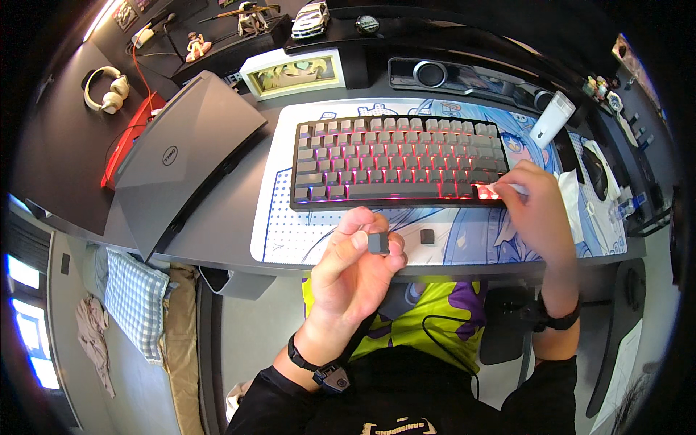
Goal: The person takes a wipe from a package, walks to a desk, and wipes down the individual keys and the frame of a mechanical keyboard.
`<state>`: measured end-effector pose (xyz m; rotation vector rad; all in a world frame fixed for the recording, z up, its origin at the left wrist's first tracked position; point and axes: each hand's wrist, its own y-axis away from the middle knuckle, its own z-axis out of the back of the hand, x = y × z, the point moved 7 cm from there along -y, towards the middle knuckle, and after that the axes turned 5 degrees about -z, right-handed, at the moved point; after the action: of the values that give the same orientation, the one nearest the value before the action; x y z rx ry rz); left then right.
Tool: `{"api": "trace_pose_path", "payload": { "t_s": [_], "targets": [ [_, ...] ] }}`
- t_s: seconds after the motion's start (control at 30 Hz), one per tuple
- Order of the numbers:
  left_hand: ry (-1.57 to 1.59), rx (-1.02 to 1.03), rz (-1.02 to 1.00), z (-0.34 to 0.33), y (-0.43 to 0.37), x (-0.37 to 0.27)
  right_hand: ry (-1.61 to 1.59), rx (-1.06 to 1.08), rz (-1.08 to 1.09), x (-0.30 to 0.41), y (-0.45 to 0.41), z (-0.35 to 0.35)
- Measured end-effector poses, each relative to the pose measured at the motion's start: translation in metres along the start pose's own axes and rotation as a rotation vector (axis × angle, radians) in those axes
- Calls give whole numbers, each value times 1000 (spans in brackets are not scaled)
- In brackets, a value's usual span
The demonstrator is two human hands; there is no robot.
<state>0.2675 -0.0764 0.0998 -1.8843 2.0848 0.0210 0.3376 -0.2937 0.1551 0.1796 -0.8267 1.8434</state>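
A backlit mechanical keyboard (397, 157) with dark grey keycaps lies on an illustrated desk mat (283, 228). In front of it, my left hand (359, 266) pinches a dark grey keycap (378, 243) between thumb and fingers. My right hand (530, 201) is at the keyboard's lower right corner, with a thin white item, perhaps a swab or tissue, between its fingers. Its tip meets the exposed, red-lit switches (486, 192), where keycaps are off. Another loose dark keycap (427, 236) rests on the mat, right of my left hand.
A Dell laptop (185, 157) stands at the left, with headphones (109, 92) beyond it. A soundbar (462, 81) sits behind the keyboard. To the right are a white bottle (552, 119), white tissue (570, 206), a black mouse (594, 173) and a small clear bottle (628, 207).
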Motion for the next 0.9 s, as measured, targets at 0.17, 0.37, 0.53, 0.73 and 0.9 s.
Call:
{"api": "trace_pose_path", "payload": {
  "t_s": [0.17, 0.37, 0.53, 0.73, 0.9],
  "targets": [
    [-40, 65, 20, 6, 2, 7, -533, -100, -61, 33, 21, 24],
    [-22, 39, 47, 1, 5, 15, -757, -32, 8, 73, 44, 14],
    [32, -175, 74, 5, 17, 24, -631, -57, 142, 99, 58, 6],
    [70, -236, 161, -19, 32, 23, -841, -279, 53, 93, 74, -18],
    [-30, -196, 82, -24, 13, 15, -1392, -183, -243, 68, 66, -26]
  ]
}}
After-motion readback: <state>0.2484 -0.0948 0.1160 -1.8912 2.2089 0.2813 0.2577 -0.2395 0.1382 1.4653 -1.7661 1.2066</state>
